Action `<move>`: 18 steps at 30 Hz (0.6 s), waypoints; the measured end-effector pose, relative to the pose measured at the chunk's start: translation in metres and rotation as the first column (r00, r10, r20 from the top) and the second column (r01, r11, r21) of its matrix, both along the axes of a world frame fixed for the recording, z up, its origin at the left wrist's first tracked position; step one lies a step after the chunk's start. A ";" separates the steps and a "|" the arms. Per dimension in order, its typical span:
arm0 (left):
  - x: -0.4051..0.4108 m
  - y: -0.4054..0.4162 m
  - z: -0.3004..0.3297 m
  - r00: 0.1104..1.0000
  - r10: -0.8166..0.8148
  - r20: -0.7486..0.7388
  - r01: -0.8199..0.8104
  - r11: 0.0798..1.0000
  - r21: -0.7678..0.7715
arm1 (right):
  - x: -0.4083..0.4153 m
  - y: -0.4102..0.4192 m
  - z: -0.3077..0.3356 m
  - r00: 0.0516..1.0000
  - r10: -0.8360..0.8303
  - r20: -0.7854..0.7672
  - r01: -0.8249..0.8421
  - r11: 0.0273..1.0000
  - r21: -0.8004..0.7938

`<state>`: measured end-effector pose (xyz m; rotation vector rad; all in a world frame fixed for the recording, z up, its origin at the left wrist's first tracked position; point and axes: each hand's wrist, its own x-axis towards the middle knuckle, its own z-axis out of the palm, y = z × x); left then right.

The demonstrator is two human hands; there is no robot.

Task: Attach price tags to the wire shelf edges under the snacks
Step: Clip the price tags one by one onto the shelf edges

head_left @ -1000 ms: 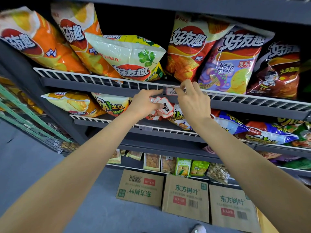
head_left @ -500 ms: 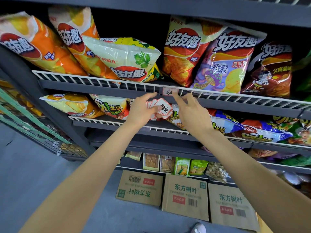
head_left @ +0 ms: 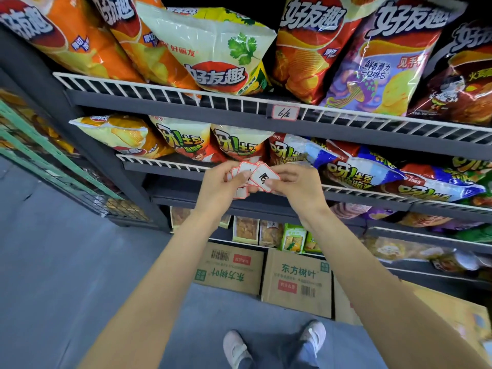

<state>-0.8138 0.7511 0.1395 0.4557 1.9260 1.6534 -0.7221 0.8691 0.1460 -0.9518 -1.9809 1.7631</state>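
Observation:
A white price tag with a red border (head_left: 285, 112) hangs on the white wire edge of the upper shelf (head_left: 165, 93), below an orange chip bag (head_left: 306, 51). My left hand (head_left: 223, 190) holds a fanned stack of the same red-bordered tags (head_left: 243, 173) in front of the second shelf's wire edge (head_left: 165, 163). My right hand (head_left: 295, 187) pinches the front tag of that stack (head_left: 265, 178) between thumb and fingers. Both hands touch the stack, well below the hung tag.
Chip bags fill the upper shelf, among them a purple one (head_left: 378, 57) and a cream coriander one (head_left: 213, 51). More snack bags (head_left: 186, 139) lie on the second shelf. Cardboard boxes (head_left: 295, 283) stand on the grey floor by my shoes (head_left: 237, 347). A green wire rack (head_left: 40, 155) stands left.
Both hands have dropped from the upper wire edge to the second shelf's height. The right hand let go of the tag now hanging there and took hold of the stack's front tag.

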 end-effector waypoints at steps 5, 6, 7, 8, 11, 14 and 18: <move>0.002 -0.016 -0.001 0.991 0.033 0.133 -0.037 0.999 0.023 | -0.002 -0.013 -0.003 0.999 -0.030 -0.027 0.027 0.995 -0.101; 0.001 -0.018 -0.001 0.989 0.039 0.141 -0.041 0.999 0.016 | -0.003 -0.014 -0.002 0.999 -0.030 -0.027 0.027 0.992 -0.124; 0.000 -0.019 -0.001 0.989 0.043 0.143 -0.044 0.999 0.008 | -0.003 -0.014 -0.002 0.999 -0.029 -0.026 0.025 0.989 -0.144; -0.001 -0.020 -0.001 0.989 0.048 0.143 -0.049 0.999 0.002 | -0.004 -0.014 -0.002 0.999 -0.031 -0.023 0.027 0.987 -0.158; -0.004 -0.021 -0.001 0.984 0.095 0.153 -0.093 0.996 -0.017 | -0.005 -0.012 -0.002 0.997 -0.072 -0.016 0.068 0.982 -0.176; -0.006 -0.019 0.000 0.973 0.153 0.174 -0.152 0.988 -0.018 | -0.004 -0.008 -0.002 0.995 -0.097 -0.028 0.090 0.981 -0.172; -0.007 -0.016 0.002 0.971 0.161 0.177 -0.162 0.987 -0.007 | -0.004 -0.005 0.003 0.998 -0.059 -0.038 0.055 0.992 -0.113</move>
